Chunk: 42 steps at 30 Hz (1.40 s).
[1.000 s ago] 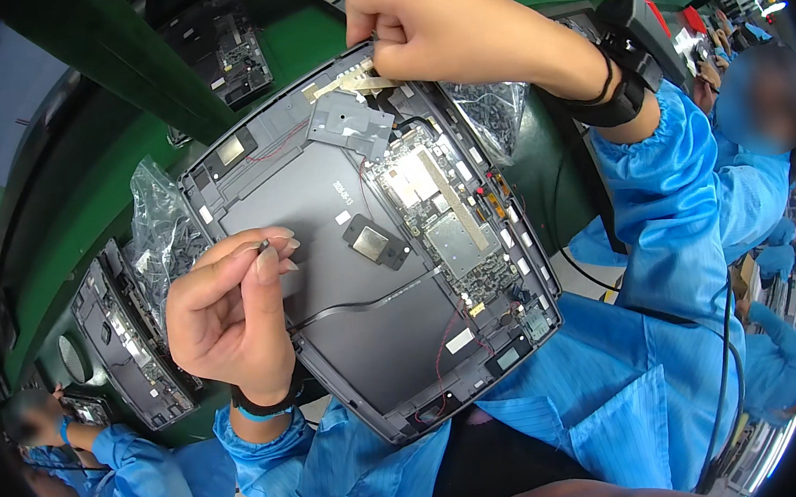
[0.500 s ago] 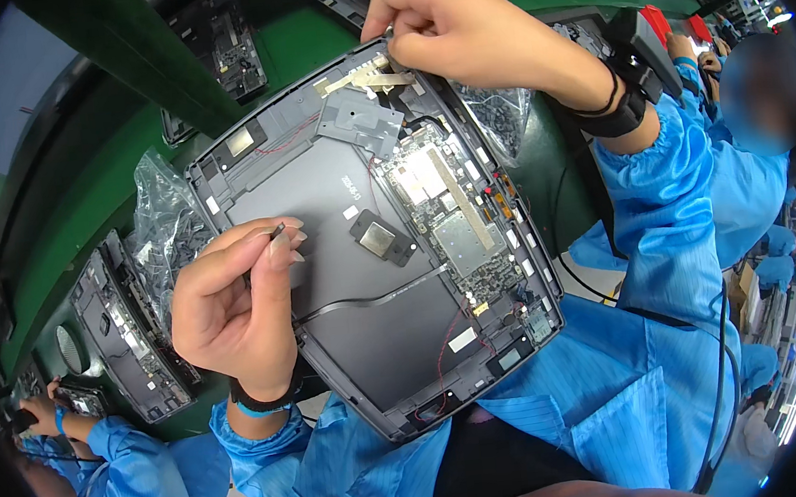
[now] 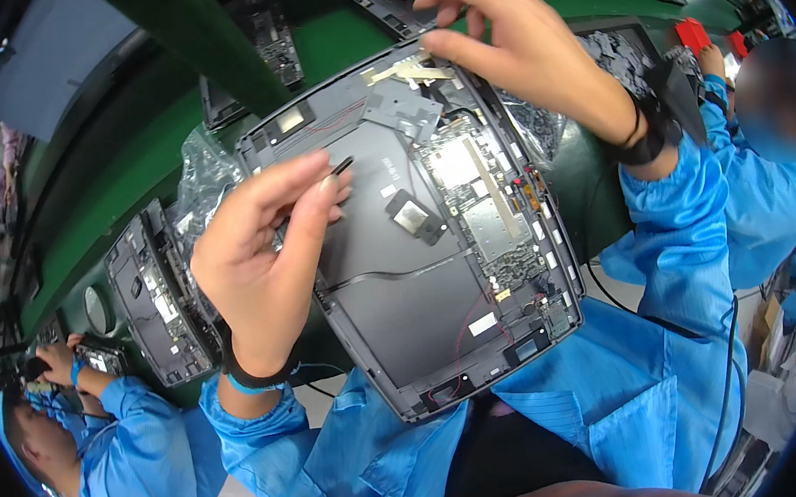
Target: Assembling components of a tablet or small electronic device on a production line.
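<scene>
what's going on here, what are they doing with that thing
A person is handling an opened device casing, its circuit board exposed. Their left hand pinches a small dark piece above the casing. Their right hand, thumb and forefinger apart, is near the casing's far end.

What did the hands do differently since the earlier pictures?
The right hand opened from a pinch near the far edge of the computer; whether it released something is unclear. The left hand moved toward that edge, still holding the small dark piece. The gray plate inside stayed put.
</scene>
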### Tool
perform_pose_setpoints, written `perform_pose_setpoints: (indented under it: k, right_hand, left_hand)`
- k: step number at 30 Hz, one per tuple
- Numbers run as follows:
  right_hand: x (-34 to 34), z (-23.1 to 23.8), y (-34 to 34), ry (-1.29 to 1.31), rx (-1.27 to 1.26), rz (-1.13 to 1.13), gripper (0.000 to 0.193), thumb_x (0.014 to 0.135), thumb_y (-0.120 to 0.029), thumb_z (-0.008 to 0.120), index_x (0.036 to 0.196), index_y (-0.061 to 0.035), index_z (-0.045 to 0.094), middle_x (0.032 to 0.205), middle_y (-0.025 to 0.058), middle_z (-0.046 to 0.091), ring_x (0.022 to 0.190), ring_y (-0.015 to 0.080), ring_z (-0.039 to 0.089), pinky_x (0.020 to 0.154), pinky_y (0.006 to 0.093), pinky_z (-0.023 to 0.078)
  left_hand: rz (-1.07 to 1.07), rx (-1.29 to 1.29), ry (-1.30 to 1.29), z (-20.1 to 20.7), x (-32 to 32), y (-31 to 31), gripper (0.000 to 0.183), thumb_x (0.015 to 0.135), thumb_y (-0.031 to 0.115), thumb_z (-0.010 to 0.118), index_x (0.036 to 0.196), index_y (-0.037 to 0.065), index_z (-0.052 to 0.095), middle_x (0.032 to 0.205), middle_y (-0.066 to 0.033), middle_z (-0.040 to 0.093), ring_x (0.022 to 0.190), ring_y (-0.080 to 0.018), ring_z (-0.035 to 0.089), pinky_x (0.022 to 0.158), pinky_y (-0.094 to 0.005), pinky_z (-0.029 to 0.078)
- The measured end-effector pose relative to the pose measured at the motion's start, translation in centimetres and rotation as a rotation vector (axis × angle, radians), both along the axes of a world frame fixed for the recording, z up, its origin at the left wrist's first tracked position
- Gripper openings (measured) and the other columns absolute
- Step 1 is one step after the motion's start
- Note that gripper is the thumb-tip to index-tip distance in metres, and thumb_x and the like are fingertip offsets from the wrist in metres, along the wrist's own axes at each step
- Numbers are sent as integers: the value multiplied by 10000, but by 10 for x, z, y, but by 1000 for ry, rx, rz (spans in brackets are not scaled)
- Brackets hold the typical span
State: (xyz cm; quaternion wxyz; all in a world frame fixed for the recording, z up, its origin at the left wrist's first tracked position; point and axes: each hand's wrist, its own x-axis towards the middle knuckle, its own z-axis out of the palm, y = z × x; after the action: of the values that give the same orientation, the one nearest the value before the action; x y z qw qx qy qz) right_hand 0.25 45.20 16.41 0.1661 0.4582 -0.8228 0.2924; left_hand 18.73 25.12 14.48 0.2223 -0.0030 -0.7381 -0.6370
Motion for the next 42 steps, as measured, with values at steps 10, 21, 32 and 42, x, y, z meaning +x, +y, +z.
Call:
perform_pose_setpoints:
  k: [10,21,32,42]
  right_hand:
    - [62,36,-15,-439,-225,366,83,856,-59,682,921,-11,698,809,33,658,680,73,575,590,208,439]
    - [34,48,-13,-404,-88,341,144,771,-130,689,809,9,684,713,143,661,658,266,654,617,332,502]
    - [-13,6,-15,421,13,289,151,744,-121,742,816,-56,627,793,67,584,761,263,603,657,351,503]
    - [-14,11,-24,180,113,262,70,736,-81,675,769,-28,644,770,123,630,789,301,648,688,404,529]
  left_hand:
    - [185,-681,408,31,-15,4,260,734,-56,759,981,-2,696,885,-112,718,790,-230,706,725,-273,551]
    - [82,-1078,468,49,-39,6,259,737,-90,738,979,-9,693,912,-127,706,809,-196,692,734,-282,539]
    - [-235,-931,-166,59,-109,-16,198,825,85,657,964,-53,689,833,-151,699,720,-191,667,692,-298,522]
    - [-276,-996,-179,59,-115,-10,169,803,80,670,902,-54,697,770,-149,694,695,-202,670,678,-308,521]
